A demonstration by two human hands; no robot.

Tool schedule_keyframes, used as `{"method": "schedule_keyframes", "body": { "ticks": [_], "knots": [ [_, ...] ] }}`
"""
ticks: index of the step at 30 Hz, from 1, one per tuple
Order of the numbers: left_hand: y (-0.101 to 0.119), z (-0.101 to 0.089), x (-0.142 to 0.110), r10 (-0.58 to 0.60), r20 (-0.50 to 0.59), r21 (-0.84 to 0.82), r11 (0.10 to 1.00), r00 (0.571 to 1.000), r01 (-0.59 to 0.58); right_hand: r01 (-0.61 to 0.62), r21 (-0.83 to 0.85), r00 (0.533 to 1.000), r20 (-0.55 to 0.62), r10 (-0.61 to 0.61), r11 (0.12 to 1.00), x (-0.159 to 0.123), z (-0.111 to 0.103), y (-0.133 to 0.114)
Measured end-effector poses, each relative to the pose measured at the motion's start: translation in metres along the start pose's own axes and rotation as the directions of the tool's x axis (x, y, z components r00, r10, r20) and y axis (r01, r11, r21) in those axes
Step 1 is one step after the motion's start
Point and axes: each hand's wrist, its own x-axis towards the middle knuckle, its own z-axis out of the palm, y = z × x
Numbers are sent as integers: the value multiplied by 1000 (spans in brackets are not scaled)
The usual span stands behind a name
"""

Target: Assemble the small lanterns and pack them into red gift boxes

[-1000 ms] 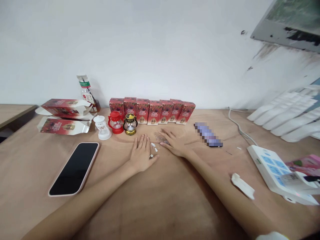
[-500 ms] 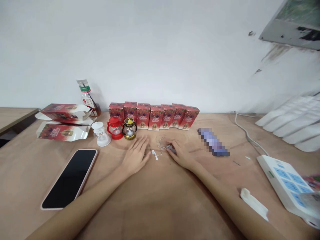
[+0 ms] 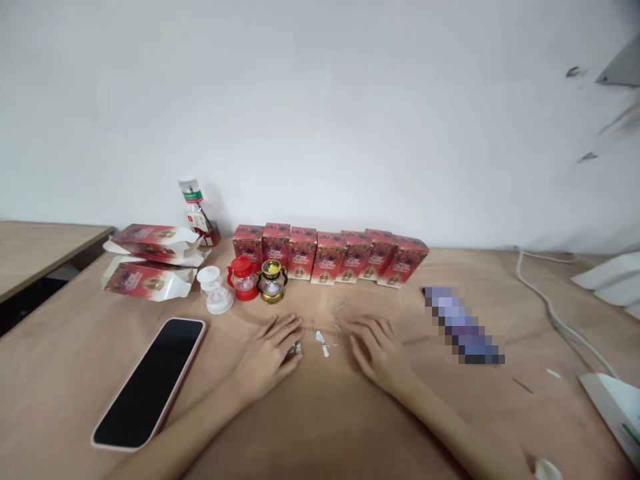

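Note:
My left hand (image 3: 269,355) rests palm down on the wooden table (image 3: 310,427), fingers stretched out and thumb apart. Small shiny round pieces (image 3: 297,349) show between its thumb and fingers, partly hidden; they look like button cells. My right hand (image 3: 381,352) lies opposite, fingers loosely apart, and nothing shows in it. Between both hands are small white pieces (image 3: 323,343) and thin wire handles (image 3: 336,319). Behind the left hand stand a white mini lantern (image 3: 215,291), a red mini lantern (image 3: 243,280) and a black-and-gold mini lantern (image 3: 272,283).
A row of several red boxes (image 3: 327,260) stands along the wall. Opened boxes (image 3: 149,279) and a bottle (image 3: 199,215) are at the back left. A phone (image 3: 150,385) lies left, a blurred-out flat object (image 3: 460,325) right. A cable (image 3: 543,300) runs to a power strip (image 3: 613,407).
My right hand has drawn back to the right, away from the wires and white pieces. Shiny round pieces now show beside my left thumb. The view has shifted left.

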Motion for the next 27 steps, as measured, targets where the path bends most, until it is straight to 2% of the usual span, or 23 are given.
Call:
{"method": "schedule_keyframes", "body": {
  "ticks": [2, 5, 8, 11, 15, 17, 20, 23, 25, 27],
  "knots": [
    [-1, 4, -1, 44, -50, 48, 998, 998, -42, 60, 23, 998, 16, -61, 998, 7, 4, -13],
    [0, 8, -4, 110, -131, 116, 989, 985, -95, 63, 12, 996, 66, -64, 998, 12, 13, -24],
    [2, 9, -7, 126, -190, 133, 986, 974, -101, 55, 16, 994, 96, -56, 998, 12, 18, -23],
    [3, 8, -8, 131, -226, 145, 984, 965, -99, 99, 17, 987, 127, -101, 995, 10, 18, -20],
    [4, 9, -9, 171, -270, 179, 976, 947, -125, 136, -79, 981, 149, -123, 988, 12, 19, -21],
    [4, 9, -9, 178, -290, 189, 974, 940, -126, 119, -108, 990, 94, -109, 987, 13, 19, -22],
    [6, 10, -7, 153, -295, 188, 977, 943, -100, 102, -81, 992, -72, -108, 992, 11, 17, -23],
    [7, 9, -7, 116, -297, 182, 981, 948, -63, 205, 32, 966, -168, -197, 978, 6, 12, -29],
    [8, 7, -8, 91, -309, 177, 984, 947, -36, 289, 110, 946, -189, -265, 951, 3, 9, -36],
    [9, 6, -10, 60, -320, 164, 986, 946, -7, 318, 143, 937, -196, -288, 937, 1, 8, -44]
  ]
}}
